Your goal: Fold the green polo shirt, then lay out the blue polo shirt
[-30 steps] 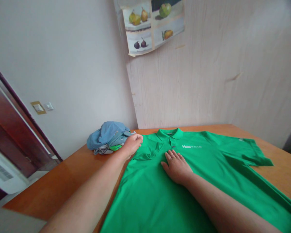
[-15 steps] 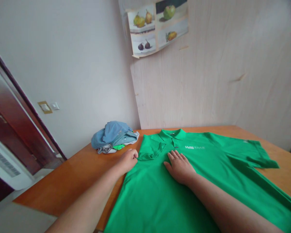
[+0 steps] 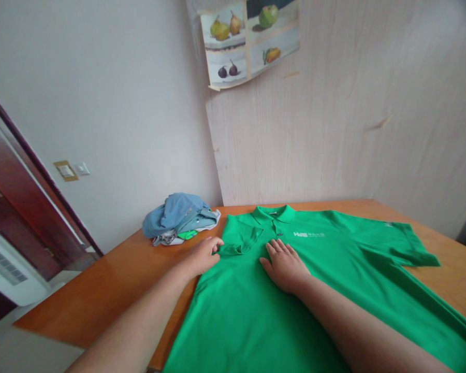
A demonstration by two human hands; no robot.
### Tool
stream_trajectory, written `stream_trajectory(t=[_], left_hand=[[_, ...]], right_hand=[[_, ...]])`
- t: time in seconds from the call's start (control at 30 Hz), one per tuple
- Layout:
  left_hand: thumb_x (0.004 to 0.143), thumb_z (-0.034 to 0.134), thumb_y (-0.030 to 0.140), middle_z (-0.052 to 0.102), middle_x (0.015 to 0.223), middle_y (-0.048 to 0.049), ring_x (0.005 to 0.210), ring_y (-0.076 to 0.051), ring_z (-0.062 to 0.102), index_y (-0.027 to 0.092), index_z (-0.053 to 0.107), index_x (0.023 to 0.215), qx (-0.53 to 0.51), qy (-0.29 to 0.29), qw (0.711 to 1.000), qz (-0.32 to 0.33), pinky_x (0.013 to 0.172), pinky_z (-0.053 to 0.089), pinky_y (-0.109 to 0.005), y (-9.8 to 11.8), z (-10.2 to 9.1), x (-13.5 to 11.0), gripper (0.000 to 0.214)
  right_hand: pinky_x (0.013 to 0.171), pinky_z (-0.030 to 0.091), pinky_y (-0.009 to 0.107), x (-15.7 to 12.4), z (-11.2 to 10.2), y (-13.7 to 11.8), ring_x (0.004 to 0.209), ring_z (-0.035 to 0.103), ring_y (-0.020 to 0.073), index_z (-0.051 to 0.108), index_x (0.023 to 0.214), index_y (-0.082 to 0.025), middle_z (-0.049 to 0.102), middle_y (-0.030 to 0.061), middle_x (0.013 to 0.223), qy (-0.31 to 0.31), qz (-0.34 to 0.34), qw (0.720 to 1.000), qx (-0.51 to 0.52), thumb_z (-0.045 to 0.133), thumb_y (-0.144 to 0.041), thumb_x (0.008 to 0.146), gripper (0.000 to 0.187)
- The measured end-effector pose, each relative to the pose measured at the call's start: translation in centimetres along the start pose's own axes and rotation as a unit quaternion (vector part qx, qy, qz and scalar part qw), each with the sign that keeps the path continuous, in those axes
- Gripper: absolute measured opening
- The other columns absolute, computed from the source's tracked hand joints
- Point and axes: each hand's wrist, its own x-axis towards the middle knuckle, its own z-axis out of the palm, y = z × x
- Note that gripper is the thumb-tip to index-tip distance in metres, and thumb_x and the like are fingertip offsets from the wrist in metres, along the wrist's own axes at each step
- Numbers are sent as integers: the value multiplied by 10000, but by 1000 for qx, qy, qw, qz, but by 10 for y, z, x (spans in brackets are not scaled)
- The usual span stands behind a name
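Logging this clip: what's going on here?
A person's bare right hand lies flat on the chest of a green short-sleeved polo shirt spread on an orange-brown wooden table. The left hand is at the shirt's edge by a sleeve folded inward; whether it grips cloth is unclear. A crumpled pile of blue and grey clothes sits beyond.

L hand [image 3: 205,254] lower vs 1.0 s ago: was approx 9 o'clock of collar [image 3: 285,215], now approx 8, just by folded sleeve [image 3: 243,241]. Opened a bit too: curled in 0.5 s ago, thumb now apart from index. Clothes pile [image 3: 180,220] 3 o'clock edge + shirt [image 3: 248,311] 11 o'clock corner, prev. part hidden by hand, now visible.
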Motion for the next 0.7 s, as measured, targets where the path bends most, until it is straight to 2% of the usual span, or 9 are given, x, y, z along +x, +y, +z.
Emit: stream_trajectory(t=[0.13, 0.23, 0.4, 0.6, 0.7], left_hand=[[686, 567, 74, 566, 774, 6, 743, -178, 551, 210, 603, 838, 29, 14, 999, -8, 664, 385, -276, 1, -2, 3, 207], [705, 550, 72, 575, 811, -4, 796, -201, 555, 226, 569, 890, 52, 33, 998, 1, 718, 389, -307, 9, -10, -1, 242], [748, 580, 116, 621, 919, -23, 944, -239, 578, 249, 553, 932, 129, 21, 990, 57, 820, 401, -347, 19, -18, -7, 229], [747, 647, 166, 635, 899, -12, 896, -213, 595, 235, 557, 993, 82, 44, 994, 65, 815, 422, -329, 25, -15, -6, 272], [766, 673, 231, 636, 844, -4, 850, -213, 590, 233, 607, 984, 88, 25, 993, 72, 764, 407, -327, 30, -15, -4, 229]], right_hand=[[1217, 142, 482, 0, 0, 0, 1517, 185, 313, 384, 1535, -90, 305, 162, 1614, -2, 2, 1000, -2, 297, -548, 999, 711], [1217, 143, 482, 1, 1, -1, 1514, 193, 319, 388, 1533, -85, 307, 165, 1613, 1, 1, 1000, -1, 294, -552, 998, 717], [1215, 141, 490, 2, 2, 0, 1513, 192, 325, 386, 1533, -81, 302, 168, 1615, 1, 2, 1000, 2, 304, -549, 995, 718], [1215, 137, 490, 1, 1, 0, 1514, 189, 324, 378, 1537, -81, 299, 171, 1615, 0, 3, 1000, 3, 303, -546, 996, 717], [1216, 133, 486, 1, 1, -1, 1515, 186, 320, 378, 1537, -82, 300, 172, 1614, 2, 3, 1000, 4, 302, -545, 998, 715]])
